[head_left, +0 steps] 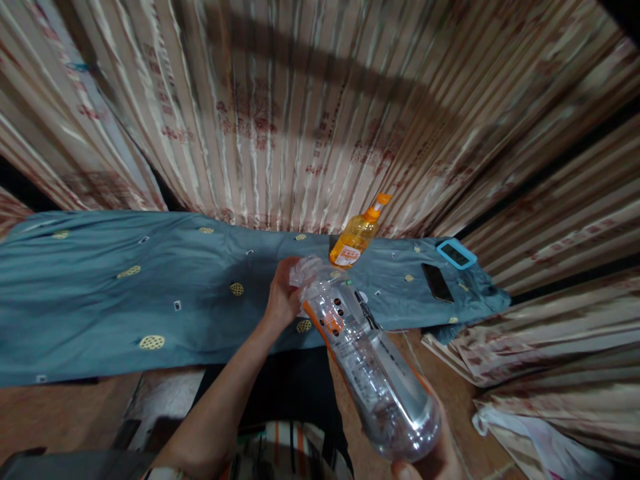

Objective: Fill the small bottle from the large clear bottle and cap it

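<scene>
The person holds a clear plastic bottle [370, 360] tilted across the lower middle of the view, base toward the camera at about five o'clock, neck pointing away toward eleven o'clock. The right hand [430, 463] cups the base from below; only the fingertips show at the bottom edge, so it appears closed around the bottle's bottom, though most of the grip is hidden. The left hand [283, 297] is closed on the neck end, fingers wrapped over what looks like crinkled clear plastic at the mouth; whether a cap sits beneath cannot be told.

Judged from this, the step in hand is working at the bottle's mouth. Doing it well calls for the right hand keeping the base steady while the left does the turning or pulling, so the thin wall does not buckle.

The bottle lies between the two hands, touching both, and hangs above the near edge of the counter [100, 300], which is draped in a blue cloth. At one o'clock from the left hand stands an orange pump bottle [354, 241], near but apart. Further toward three o'clock lie a dark phone [437, 282] and a blue-framed device [456, 254].
</scene>
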`<state>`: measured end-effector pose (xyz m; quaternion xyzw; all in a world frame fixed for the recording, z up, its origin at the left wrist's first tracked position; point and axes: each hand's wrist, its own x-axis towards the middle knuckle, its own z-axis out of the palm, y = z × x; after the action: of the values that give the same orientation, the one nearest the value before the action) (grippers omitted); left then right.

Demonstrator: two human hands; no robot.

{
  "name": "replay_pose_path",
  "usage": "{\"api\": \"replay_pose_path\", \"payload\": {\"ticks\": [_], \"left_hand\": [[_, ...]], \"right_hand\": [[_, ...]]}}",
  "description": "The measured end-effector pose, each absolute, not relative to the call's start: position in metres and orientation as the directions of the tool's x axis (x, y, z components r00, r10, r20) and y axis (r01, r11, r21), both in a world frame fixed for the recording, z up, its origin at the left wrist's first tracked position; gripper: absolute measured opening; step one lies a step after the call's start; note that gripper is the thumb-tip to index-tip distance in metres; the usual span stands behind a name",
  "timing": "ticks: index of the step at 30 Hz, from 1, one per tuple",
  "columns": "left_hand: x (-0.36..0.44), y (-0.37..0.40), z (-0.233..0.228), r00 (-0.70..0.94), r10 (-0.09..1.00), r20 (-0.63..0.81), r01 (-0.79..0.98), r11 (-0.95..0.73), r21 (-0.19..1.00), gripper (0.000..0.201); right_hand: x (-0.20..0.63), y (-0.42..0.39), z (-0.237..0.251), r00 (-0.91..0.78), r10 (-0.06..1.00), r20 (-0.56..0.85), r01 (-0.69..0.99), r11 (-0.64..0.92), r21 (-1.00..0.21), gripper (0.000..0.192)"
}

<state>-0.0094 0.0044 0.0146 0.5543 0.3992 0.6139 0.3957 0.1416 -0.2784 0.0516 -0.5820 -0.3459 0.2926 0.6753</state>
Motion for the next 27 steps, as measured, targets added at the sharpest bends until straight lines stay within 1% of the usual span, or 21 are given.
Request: {"api": "replay_pose_path", "payload": {"ticks": [4, 8, 12, 17, 22, 25, 27], "left_hand": [[-0.0085, 0.0053, 0.0129, -0.076, 0.93, 0.358, -0.047, -0.362, 0.931, 0.045], [-0.0081, 0.0064, 0.0112, -0.067, 0.922, 0.381, -0.033, -0.383, 0.923, 0.048], [-0.0088, 0.0079, 0.0082, -0.057, 0.91, 0.411, -0.01, -0.412, 0.911, 0.05], [-0.0095, 0.0095, 0.0053, -0.054, 0.895, 0.442, 0.014, -0.442, 0.897, 0.047], [-0.011, 0.0101, 0.0058, -0.049, 0.877, 0.478, 0.035, -0.477, 0.878, 0.046], [-0.0119, 0.0096, 0.0068, -0.045, 0.886, 0.461, 0.024, -0.46, 0.888, 0.045], [-0.0117, 0.0093, 0.0072, -0.052, 0.897, 0.439, 0.012, -0.439, 0.898, 0.044]], "right_hand": [[0.1433, -0.2783, 0.0513, 0.588, 0.798, 0.127, 0.013, 0.148, -0.989, 0.092], [0.1421, -0.2763, 0.0539, 0.586, 0.8, 0.13, 0.003, 0.159, -0.987, 0.088], [0.139, -0.2739, 0.0577, 0.613, 0.783, 0.106, -0.034, 0.16, -0.986, 0.096], [0.14, -0.2756, 0.0585, 0.582, 0.804, 0.117, 0.003, 0.143, -0.99, 0.089], [0.1386, -0.2758, 0.0569, 0.61, 0.787, 0.085, -0.052, 0.147, -0.988, 0.095], [0.1363, -0.2743, 0.0582, 0.637, 0.767, 0.079, -0.056, 0.148, -0.987, 0.103], [0.1354, -0.2738, 0.0601, 0.628, 0.773, 0.092, -0.028, 0.141, -0.99, 0.102]]}}
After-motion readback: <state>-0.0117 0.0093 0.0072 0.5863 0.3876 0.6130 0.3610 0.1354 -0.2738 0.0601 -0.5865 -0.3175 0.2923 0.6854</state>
